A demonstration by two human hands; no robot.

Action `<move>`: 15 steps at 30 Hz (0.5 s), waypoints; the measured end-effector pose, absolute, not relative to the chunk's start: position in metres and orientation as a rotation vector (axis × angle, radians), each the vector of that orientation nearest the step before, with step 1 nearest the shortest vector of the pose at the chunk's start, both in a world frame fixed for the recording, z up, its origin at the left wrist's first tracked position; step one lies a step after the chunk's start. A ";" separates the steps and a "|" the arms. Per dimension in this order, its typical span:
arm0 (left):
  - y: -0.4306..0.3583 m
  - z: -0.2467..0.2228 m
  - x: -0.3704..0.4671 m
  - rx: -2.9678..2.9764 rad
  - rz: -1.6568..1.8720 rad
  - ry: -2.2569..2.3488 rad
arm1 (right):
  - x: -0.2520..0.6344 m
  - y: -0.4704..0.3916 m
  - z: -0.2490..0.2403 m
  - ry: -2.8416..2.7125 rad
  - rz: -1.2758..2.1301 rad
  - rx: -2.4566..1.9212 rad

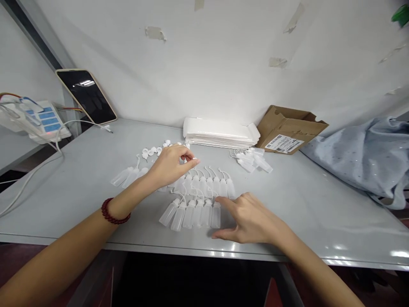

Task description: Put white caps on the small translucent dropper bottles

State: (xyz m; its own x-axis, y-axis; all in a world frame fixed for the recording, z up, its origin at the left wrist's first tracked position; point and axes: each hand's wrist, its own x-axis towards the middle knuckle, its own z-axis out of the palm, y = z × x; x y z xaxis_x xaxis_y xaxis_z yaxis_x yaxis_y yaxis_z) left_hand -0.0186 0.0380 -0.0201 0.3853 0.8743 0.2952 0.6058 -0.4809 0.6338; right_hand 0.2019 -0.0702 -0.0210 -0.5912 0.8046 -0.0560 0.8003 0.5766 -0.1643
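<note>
My left hand (175,165) hovers over the bottles, thumb and forefinger pinched on a small white cap (194,159), mostly hidden by the fingertips. On the table, my right hand (252,218) has its thumb and forefinger spread around the right end of the front row of small translucent squeeze bottles (198,214). The forefinger tip is by the top of the end bottle; the thumb lies below its base. Behind stands a second row of bottles (209,184) with white cap straps. Loose white caps (152,152) lie beyond my left hand, and more bottles (123,175) lie left of it.
A stack of flat white packaging (220,133) rests against the wall beside an open cardboard box (292,130). More bottles (254,160) lie before the box. At left are a phone (87,96), a power strip (47,119) and cables; at right, a grey-blue cloth bag (361,153).
</note>
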 end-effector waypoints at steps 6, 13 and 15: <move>0.037 -0.019 -0.019 2.214 0.849 1.267 | 0.199 -0.068 -0.022 -2.818 0.297 -1.497; 0.034 -0.016 -0.017 2.167 0.854 1.286 | 0.204 -0.069 -0.020 -2.673 0.505 -1.387; 0.031 -0.012 -0.017 2.072 0.838 1.243 | 0.206 -0.069 -0.020 -2.558 0.542 -1.308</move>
State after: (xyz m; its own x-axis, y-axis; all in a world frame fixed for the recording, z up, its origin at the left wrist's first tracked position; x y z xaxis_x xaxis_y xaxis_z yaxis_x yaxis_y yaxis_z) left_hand -0.0173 0.0309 -0.0120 0.3697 0.9030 0.2187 0.5415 -0.4007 0.7390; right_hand 0.2063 -0.0690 -0.0204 -0.5805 0.8139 0.0253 0.7336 0.5363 -0.4174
